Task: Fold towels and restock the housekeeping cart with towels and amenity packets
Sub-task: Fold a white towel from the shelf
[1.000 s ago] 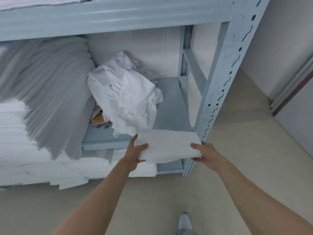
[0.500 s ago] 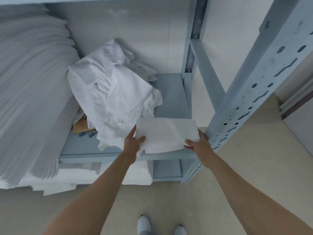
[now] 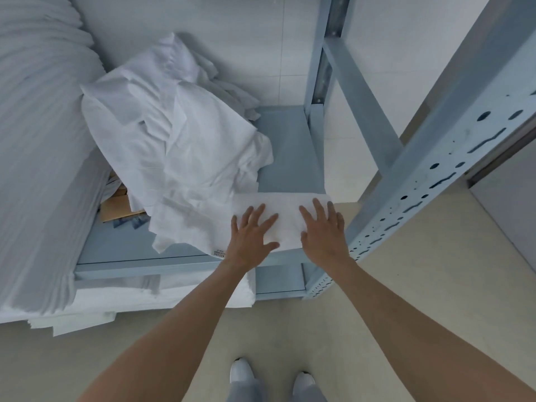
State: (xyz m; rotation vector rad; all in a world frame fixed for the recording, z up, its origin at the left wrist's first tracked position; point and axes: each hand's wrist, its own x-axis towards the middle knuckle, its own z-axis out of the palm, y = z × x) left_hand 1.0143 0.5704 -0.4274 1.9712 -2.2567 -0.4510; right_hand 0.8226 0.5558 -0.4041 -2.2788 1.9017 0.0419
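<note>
Towel (image 3: 285, 220), folded, is lying at the shelf's (image 3: 290, 149) front right corner beside a crumpled linen heap (image 3: 179, 146), while left hand (image 3: 251, 237) and right hand (image 3: 323, 230) are pressing it flat with fingers spread, likely seating it squarely.

One small printed tag (image 3: 219, 253) on the white cloth (image 3: 185, 158) — lettering too small to read.

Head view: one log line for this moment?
step: place towel | towel: folded, on shelf front | left hand: flat on towel | right hand: flat on towel | pile: unfolded, beside
</note>
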